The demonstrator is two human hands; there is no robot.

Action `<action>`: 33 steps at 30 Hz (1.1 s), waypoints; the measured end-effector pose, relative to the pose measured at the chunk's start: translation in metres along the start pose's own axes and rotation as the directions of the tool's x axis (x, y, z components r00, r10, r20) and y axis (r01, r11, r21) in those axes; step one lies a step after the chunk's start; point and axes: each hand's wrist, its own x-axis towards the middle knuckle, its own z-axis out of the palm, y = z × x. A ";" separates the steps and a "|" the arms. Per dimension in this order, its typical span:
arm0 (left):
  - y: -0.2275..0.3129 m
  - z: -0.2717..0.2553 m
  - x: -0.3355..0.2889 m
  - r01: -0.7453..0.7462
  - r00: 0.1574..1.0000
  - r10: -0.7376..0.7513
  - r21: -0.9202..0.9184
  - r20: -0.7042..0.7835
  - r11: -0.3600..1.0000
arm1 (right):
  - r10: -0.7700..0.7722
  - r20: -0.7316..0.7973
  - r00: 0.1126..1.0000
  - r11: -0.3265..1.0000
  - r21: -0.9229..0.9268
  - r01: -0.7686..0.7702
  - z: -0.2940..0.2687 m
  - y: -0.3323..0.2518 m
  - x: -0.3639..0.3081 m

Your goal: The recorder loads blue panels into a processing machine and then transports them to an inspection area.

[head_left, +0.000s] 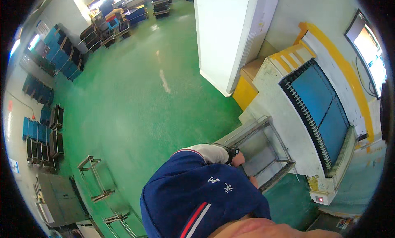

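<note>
A metal rack (267, 145) with a wire frame and slotted, comb-like edges stands in front of me, against a pale machine. My left hand (238, 159), with a black band at the wrist, is closed at the rack's near edge. Farther down that same edge my right hand (254, 182) shows only in small part; its fingers are hidden by my navy sleeve and body. Beyond the rack, two blue panels (314, 87) lie on the machine's bed (304, 108), between rows of small white rollers or teeth.
A white pillar (224, 36) rises ahead, beside a yellow box (245, 94). A screen (367, 48) hangs at the right. Empty metal frames (96, 178) stand on the green floor (123, 114) at the lower left. Black racks with blue panels (63, 52) line the left wall.
</note>
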 end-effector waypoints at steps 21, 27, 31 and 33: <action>0.001 0.001 -0.002 0.089 0.988 -0.077 0.089 -0.130 0.992 | -0.180 0.075 0.981 0.984 0.017 0.179 -0.043 -0.019 -0.002; 0.000 -0.011 -0.007 0.042 0.994 -0.031 0.108 -0.102 0.993 | -0.190 0.072 0.979 0.980 0.081 0.184 -0.060 -0.037 -0.012; -0.003 -0.004 -0.002 0.028 0.997 -0.025 0.041 -0.073 0.999 | -0.225 0.120 0.967 0.970 0.119 0.211 -0.071 -0.036 -0.014; -0.002 0.014 0.001 0.090 0.984 -0.072 0.109 -0.163 0.990 | -0.268 0.178 0.947 0.958 0.155 0.242 -0.077 -0.039 -0.016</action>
